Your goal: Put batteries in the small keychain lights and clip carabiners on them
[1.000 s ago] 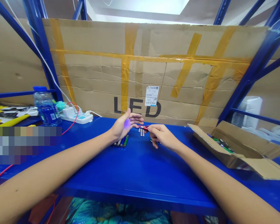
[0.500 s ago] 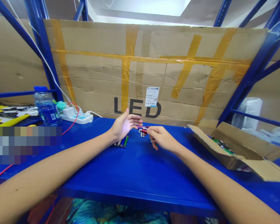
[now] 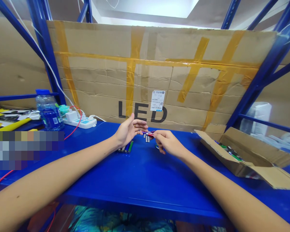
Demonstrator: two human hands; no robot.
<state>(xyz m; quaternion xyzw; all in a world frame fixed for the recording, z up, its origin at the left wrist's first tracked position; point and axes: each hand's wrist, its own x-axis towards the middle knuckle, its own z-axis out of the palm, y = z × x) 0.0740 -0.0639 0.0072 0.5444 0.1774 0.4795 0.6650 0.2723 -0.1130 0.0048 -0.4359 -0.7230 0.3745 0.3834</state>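
Note:
My right hand (image 3: 166, 141) is closed, pinching a small red metal flashlight (image 3: 150, 134) that points toward my left palm. My left hand (image 3: 129, 132) is raised and open, palm turned to the right and fingers stretched out. Its fingertips are near the flashlight's front end; whether they touch cannot be made out. Small silver button cells (image 3: 147, 139) lie in rows on the blue table between the hands. Below my left hand are several slim tubes side by side, among them a green tube (image 3: 130, 147). A small blue-green item (image 3: 157, 147) is partly hidden behind my right fingers.
An open cardboard box (image 3: 246, 161) with more small coloured tubes stands at the right. At the left are a bottle of blue liquid (image 3: 49, 111), a white power strip (image 3: 83, 122) and a red cable (image 3: 74, 129). A large cardboard sheet (image 3: 106, 80) closes off the back.
The bright violet-white spot on my left palm has faded. The red flashlight shows more clearly beyond my right fingertips; both hands stay almost in place.

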